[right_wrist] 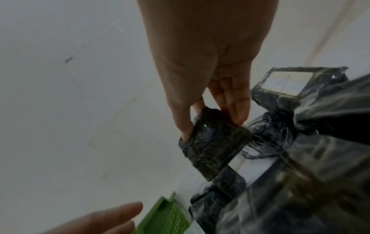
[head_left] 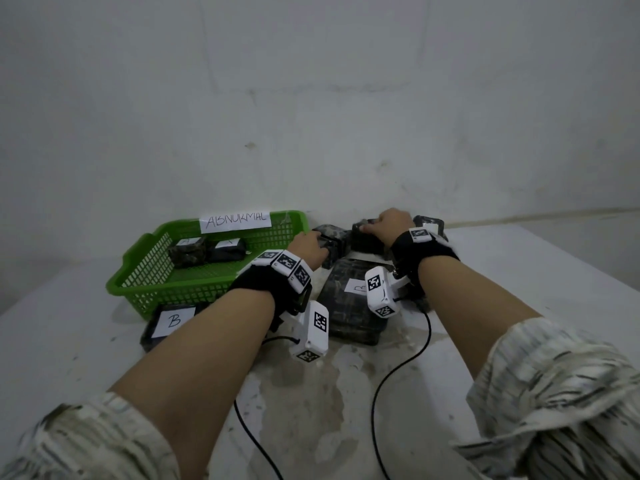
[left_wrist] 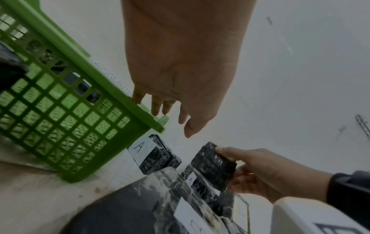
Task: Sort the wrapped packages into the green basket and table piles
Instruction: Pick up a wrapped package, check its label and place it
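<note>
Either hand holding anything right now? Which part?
Right hand pinches a small dark wrapped package at its top end, thumb opposite fingers. Left hand is open, holding nothing, above the A-labelled package.

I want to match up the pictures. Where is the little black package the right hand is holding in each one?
Head: small package far centre, under the right hand.
Left wrist: lower right, pinched.
Right wrist: centre, between thumb and fingers.
Shared landmark: green basket.

I see only plain surroundings here.
A scuffed white wall (head_left: 311, 98), a stained white table (head_left: 311, 393), and two black cables (head_left: 398, 368) across it.
</note>
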The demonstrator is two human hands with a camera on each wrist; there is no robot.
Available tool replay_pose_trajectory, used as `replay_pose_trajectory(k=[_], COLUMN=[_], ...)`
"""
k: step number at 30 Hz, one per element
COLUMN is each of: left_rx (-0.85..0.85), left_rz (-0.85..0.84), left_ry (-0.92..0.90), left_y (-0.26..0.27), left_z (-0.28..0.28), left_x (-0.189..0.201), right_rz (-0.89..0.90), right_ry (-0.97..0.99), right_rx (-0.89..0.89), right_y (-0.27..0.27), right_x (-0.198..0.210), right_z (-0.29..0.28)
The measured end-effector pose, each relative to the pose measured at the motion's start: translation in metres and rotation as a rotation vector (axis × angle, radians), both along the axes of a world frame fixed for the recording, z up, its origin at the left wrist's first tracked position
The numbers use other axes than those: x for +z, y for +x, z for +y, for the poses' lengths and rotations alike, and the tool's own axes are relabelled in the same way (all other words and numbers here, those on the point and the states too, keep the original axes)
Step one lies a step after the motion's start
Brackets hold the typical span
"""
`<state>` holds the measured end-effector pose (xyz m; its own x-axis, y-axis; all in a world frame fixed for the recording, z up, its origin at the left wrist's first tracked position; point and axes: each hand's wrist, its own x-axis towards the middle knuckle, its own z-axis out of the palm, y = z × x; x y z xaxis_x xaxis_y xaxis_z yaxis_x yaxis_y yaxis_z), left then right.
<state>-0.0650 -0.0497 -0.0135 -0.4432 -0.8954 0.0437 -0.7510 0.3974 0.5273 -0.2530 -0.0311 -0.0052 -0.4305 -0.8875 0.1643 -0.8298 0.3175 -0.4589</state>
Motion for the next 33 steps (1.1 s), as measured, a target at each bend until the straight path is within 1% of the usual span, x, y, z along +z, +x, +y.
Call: replay_pose_trajectory(k=[4, 7, 9, 10, 12, 14, 16, 19, 20, 23, 26, 29, 31, 33], left_rx=[-0.019, -0.062, -0.113, -0.147, -0.207, -0.233, -0.231, -0.2, -0.186, -0.179, -0.212, -0.223, -0.186, -0.113], left_rz=[0.046, 0.093, 0.169, 0.219, 0.334, 0.406, 0.437, 0.477, 0.49, 0.496, 0.475, 0.514, 0.596, 0.679], left_ry=[-0.091, -0.118, -0.101, -0.081, -0.001, 0.081, 0.106, 0.105, 0.113, 0.138, 0.12, 0.132, 0.12, 0.077], left_y=[0.004, 0.011, 0.016, 0.019, 0.024, 0.031, 0.04, 0.055, 0.061, 0.077, 0.091, 0.102, 0.107, 0.109], left_z=[0.01, 0.017, 0.023, 0.026, 0.033, 0.038, 0.041, 0.04, 0.039, 0.037, 0.033, 0.033, 0.034, 0.035], left_x=[0.012, 0.024, 0.031, 0.033, 0.035, 0.037, 0.038, 0.04, 0.04, 0.042, 0.046, 0.049, 0.046, 0.039], right_rz=[-0.182, -0.424, -0.58, -0.616, -0.62, -0.627, -0.645, -0.614, -0.647, -0.862, -0.954, -1.049, -1.105, -1.152], right_ry=[-0.279, -0.38, -0.369, -0.326, -0.213, -0.136, -0.11, -0.056, -0.046, -0.084, -0.137, -0.167, -0.222, -0.272], right_rx=[0.058, 0.134, 0.171, 0.183, 0.21, 0.227, 0.233, 0.271, 0.296, 0.419, 0.538, 0.534, 0.497, 0.496], right_y=[0.003, 0.016, 0.024, 0.029, 0.039, 0.05, 0.061, 0.078, 0.084, 0.104, 0.117, 0.13, 0.14, 0.148], right_x=[0.021, 0.034, 0.04, 0.043, 0.046, 0.047, 0.047, 0.046, 0.046, 0.039, 0.024, 0.014, 0.009, 0.004], right_z=[0.016, 0.03, 0.038, 0.041, 0.046, 0.049, 0.051, 0.055, 0.056, 0.06, 0.055, 0.055, 0.057, 0.055])
